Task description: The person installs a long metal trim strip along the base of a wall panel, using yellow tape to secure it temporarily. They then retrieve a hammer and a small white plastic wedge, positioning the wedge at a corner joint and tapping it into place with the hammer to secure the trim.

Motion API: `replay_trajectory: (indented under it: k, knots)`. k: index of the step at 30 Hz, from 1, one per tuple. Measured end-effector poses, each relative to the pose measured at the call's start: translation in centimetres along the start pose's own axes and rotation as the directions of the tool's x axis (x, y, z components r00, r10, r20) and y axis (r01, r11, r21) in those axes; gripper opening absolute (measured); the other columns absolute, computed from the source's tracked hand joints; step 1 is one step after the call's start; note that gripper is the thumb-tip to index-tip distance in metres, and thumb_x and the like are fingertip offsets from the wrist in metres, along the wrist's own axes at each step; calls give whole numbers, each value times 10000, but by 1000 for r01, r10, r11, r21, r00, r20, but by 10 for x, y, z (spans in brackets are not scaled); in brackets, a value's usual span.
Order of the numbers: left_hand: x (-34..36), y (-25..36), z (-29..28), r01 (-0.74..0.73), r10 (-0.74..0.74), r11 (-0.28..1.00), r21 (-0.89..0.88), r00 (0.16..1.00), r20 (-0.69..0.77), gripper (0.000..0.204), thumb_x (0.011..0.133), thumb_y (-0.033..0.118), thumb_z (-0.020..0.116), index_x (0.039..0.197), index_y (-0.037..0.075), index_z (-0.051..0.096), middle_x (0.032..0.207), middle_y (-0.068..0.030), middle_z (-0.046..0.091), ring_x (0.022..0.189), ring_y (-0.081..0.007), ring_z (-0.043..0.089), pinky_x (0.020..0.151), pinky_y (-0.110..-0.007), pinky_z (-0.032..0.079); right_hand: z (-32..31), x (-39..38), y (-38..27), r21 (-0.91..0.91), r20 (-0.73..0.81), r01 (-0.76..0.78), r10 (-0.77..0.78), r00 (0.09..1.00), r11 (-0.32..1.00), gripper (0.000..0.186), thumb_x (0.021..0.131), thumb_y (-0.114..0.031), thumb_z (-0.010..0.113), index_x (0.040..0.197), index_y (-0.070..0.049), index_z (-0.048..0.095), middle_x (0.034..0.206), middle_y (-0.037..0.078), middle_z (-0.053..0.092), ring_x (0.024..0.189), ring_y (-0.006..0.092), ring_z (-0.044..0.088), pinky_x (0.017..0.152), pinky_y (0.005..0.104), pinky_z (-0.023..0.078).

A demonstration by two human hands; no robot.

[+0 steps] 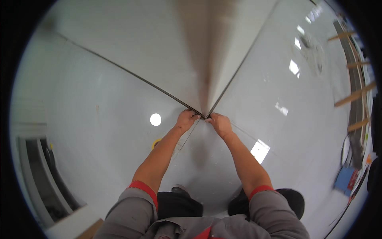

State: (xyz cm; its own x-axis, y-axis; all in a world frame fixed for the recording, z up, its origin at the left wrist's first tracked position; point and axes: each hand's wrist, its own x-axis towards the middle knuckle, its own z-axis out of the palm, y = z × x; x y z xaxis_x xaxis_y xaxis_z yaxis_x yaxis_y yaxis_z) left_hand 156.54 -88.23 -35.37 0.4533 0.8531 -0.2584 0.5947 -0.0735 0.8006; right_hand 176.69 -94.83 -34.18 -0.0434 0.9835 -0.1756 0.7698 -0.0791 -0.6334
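Observation:
A tall pale column or cabinet corner (167,44) rises from the glossy grey floor in front of me. A thin dark trim strip (147,81) runs along its foot on the left side, and another dark strip (234,75) along the right side; they meet at the near corner. My left hand (187,119) has its fingers pinched at the left strip's end, beside the corner. Close by, my right hand (219,122) is closed on the right strip's end, its fingertips low at the corner. My fingers partly hide the corner joint.
A yellow ring, perhaps a tape roll (156,142), lies partly behind my left forearm. Long boards (356,83) with wooden battens are along the right side, near a blue and red box (345,178). Pale frames (39,175) stand at lower left. Thin lines cross the floor.

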Motion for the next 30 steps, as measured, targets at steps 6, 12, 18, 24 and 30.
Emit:
replay_trajectory:
  k: [6,12,18,24,30]
  knots:
    - [21,-6,-3,-27,16,995,98,993,117,317,911,307,679,1038,21,726,1004,-211,693,966,-374,649,859,-417,497,-5,-2,3,-23,-40,73,-74,996,997,251,857,-258,702,979,-50,635,932,158,686,872,403,642,738,486,505]
    - [15,-12,-10,2,-6,999,38,995,98,343,886,342,686,917,2,721,860,-216,680,863,-387,651,784,-456,501,6,2,-3,-169,-15,-1,-1,1000,986,263,853,-279,714,1001,-63,689,970,176,698,901,398,646,779,464,507]
    - [15,-25,-1,-36,37,999,-8,998,42,330,897,338,670,935,17,739,885,-173,700,889,-365,649,802,-458,506,17,5,2,-265,-67,-35,18,998,964,313,842,-359,724,979,-78,710,928,171,703,860,406,652,750,476,508]
    - [17,-26,0,-106,107,994,-29,994,39,298,906,313,650,943,34,747,950,-154,707,943,-354,638,834,-456,505,29,6,25,-372,-209,82,-170,963,925,331,840,-379,739,946,-67,717,862,154,703,798,404,651,717,474,510]
    - [15,-33,0,-144,144,987,-65,990,-4,279,908,296,640,948,42,749,953,-146,705,964,-352,631,849,-454,508,30,6,18,-322,-189,86,-153,970,943,352,834,-356,761,1021,-64,697,903,147,696,802,393,639,718,461,505]
